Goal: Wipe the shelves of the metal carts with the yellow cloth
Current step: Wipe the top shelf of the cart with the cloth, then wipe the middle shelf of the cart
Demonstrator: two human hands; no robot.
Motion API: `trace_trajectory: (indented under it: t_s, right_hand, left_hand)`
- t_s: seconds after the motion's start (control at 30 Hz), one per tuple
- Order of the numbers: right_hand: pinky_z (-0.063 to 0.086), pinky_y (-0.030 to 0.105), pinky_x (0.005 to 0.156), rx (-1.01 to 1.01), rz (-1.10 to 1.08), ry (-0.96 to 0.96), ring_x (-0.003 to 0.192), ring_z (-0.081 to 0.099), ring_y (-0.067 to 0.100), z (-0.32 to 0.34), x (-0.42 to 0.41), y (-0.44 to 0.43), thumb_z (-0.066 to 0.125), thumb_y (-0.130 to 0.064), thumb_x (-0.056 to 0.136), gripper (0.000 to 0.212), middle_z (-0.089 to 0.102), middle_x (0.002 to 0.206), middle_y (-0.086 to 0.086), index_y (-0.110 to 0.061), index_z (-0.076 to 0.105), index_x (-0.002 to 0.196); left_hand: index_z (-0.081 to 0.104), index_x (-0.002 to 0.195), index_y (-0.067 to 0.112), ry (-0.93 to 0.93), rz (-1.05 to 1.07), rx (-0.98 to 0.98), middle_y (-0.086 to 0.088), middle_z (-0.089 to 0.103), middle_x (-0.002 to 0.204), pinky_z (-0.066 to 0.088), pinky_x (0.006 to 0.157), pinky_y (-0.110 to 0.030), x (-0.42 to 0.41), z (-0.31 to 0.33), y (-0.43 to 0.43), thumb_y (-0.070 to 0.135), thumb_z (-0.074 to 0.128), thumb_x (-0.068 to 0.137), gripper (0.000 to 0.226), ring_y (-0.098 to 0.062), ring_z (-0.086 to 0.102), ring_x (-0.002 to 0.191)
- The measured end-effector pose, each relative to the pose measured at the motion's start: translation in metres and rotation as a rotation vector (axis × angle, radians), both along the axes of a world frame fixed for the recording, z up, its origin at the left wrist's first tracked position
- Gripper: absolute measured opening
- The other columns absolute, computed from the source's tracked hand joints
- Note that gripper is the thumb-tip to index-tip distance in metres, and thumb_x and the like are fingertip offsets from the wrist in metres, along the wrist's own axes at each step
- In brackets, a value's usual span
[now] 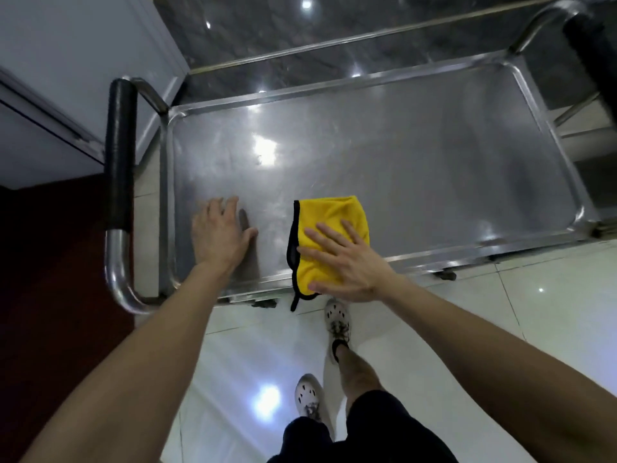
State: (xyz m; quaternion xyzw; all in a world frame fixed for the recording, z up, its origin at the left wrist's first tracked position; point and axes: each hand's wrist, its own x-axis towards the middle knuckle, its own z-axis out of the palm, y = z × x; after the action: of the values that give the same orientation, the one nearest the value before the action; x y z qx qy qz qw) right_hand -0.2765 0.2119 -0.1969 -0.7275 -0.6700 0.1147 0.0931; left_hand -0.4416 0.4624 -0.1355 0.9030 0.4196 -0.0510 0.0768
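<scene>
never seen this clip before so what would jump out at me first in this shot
The bright yellow cloth stands out first, lying near the front edge of the steel cart shelf with the right hand pressed flat on it. To its left, the left hand rests flat on the bare metal, fingers spread. A black-gripped cart handle runs along the left end.
</scene>
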Motion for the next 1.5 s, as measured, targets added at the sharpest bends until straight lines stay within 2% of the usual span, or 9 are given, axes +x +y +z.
trace_trajectory:
  t_s: [0.1, 0.27, 0.43, 0.7, 0.83, 0.93, 1.13, 1.3, 1.5]
  right_hand:
    - [0.011, 0.063, 0.129, 0.146, -0.21, 0.057, 0.166, 0.003, 0.026, 0.013, 0.004, 0.001, 0.051, -0.084, 0.093, 0.092, 0.011, 0.179, 0.004, -0.035, 0.029, 0.168]
    - [-0.008, 0.067, 0.126, -0.237, -0.325, -0.068, 0.162, -0.02, 0.036, 0.011, -0.01, 0.021, 0.037, -0.105, 0.07, 0.119, -0.015, 0.177, 0.016, -0.047, 0.005, 0.169]
    - [-0.008, 0.067, 0.126, -0.227, -0.266, -0.118, 0.162, -0.021, 0.039, 0.004, -0.051, 0.041, 0.027, -0.105, 0.073, 0.117, -0.016, 0.177, 0.014, -0.043, 0.007, 0.17]
    - [0.035, 0.054, 0.11, 0.021, -0.208, -0.139, 0.132, 0.049, 0.041, 0.013, -0.153, 0.049, 0.056, -0.009, 0.09, 0.054, 0.058, 0.141, 0.013, -0.018, 0.057, 0.143]
    - [0.044, 0.044, 0.082, 0.15, -0.425, 0.24, 0.1, 0.057, 0.033, 0.043, -0.165, 0.04, 0.062, 0.0, 0.079, 0.042, 0.063, 0.104, 0.006, -0.019, 0.063, 0.117]
    - [0.046, 0.032, 0.063, 0.222, -0.717, 0.65, 0.088, 0.058, 0.022, 0.063, -0.189, 0.02, 0.057, -0.004, 0.074, 0.046, 0.064, 0.094, -0.003, -0.03, 0.057, 0.112]
    - [0.063, 0.045, 0.088, 0.191, -1.124, 1.365, 0.106, 0.073, 0.025, 0.083, -0.224, -0.015, 0.098, -0.024, 0.071, 0.074, 0.072, 0.12, 0.006, -0.017, 0.057, 0.133]
    - [0.058, 0.051, 0.099, 0.18, -1.086, 1.398, 0.117, 0.067, 0.03, 0.093, -0.236, -0.042, 0.075, -0.025, 0.098, 0.036, 0.07, 0.124, 0.011, -0.015, 0.065, 0.131]
    - [0.049, 0.031, 0.076, 0.249, -0.987, 1.267, 0.087, 0.063, 0.016, 0.105, -0.228, -0.055, 0.077, -0.009, 0.093, 0.009, 0.07, 0.093, 0.004, -0.013, 0.073, 0.099]
  left_hand:
    - [0.055, 0.148, 0.017, -0.17, 0.016, -0.075, -0.015, 0.056, 0.148, 0.044, 0.115, -0.054, -0.042, -0.003, -0.039, 0.041, 0.067, 0.104, 0.051, -0.036, 0.053, 0.137]
    - [0.069, 0.135, 0.01, -0.246, 0.01, -0.019, -0.013, 0.065, 0.138, 0.049, 0.11, -0.051, -0.131, -0.02, -0.078, 0.034, 0.067, 0.104, 0.039, -0.035, 0.059, 0.128]
    - [0.041, 0.165, 0.004, -0.143, -0.158, -0.046, -0.016, 0.041, 0.171, 0.026, 0.134, -0.05, -0.169, -0.046, -0.085, 0.008, 0.065, 0.097, 0.073, -0.037, 0.033, 0.16]
    - [0.024, 0.173, 0.016, -0.13, -0.139, -0.376, -0.005, 0.019, 0.181, 0.012, 0.136, -0.035, -0.177, -0.045, -0.061, -0.005, 0.059, 0.09, 0.092, -0.023, 0.011, 0.168]
    - [0.064, 0.145, 0.024, -0.557, 0.15, -0.484, 0.003, 0.071, 0.137, 0.056, 0.107, -0.043, -0.193, -0.025, -0.078, 0.005, 0.066, 0.089, 0.059, -0.019, 0.066, 0.127]
    - [0.066, 0.141, 0.025, -0.707, 0.316, -1.027, 0.007, 0.075, 0.13, 0.062, 0.093, -0.035, -0.198, -0.007, -0.101, 0.028, 0.087, 0.073, 0.071, -0.012, 0.07, 0.123]
    - [0.062, 0.146, 0.019, -0.561, 0.177, -1.351, -0.001, 0.077, 0.132, 0.06, 0.104, -0.048, -0.192, 0.01, -0.136, 0.026, 0.104, 0.065, 0.091, -0.022, 0.075, 0.12]
    - [0.067, 0.134, 0.023, -0.591, 0.243, -1.294, -0.003, 0.076, 0.125, 0.062, 0.096, -0.045, -0.192, 0.012, -0.156, 0.026, 0.104, 0.066, 0.078, -0.027, 0.073, 0.115]
    - [0.071, 0.101, 0.021, -0.622, 0.381, -1.46, 0.003, 0.073, 0.09, 0.042, 0.074, -0.036, -0.189, 0.026, -0.151, 0.073, 0.063, 0.091, 0.053, -0.02, 0.066, 0.081]
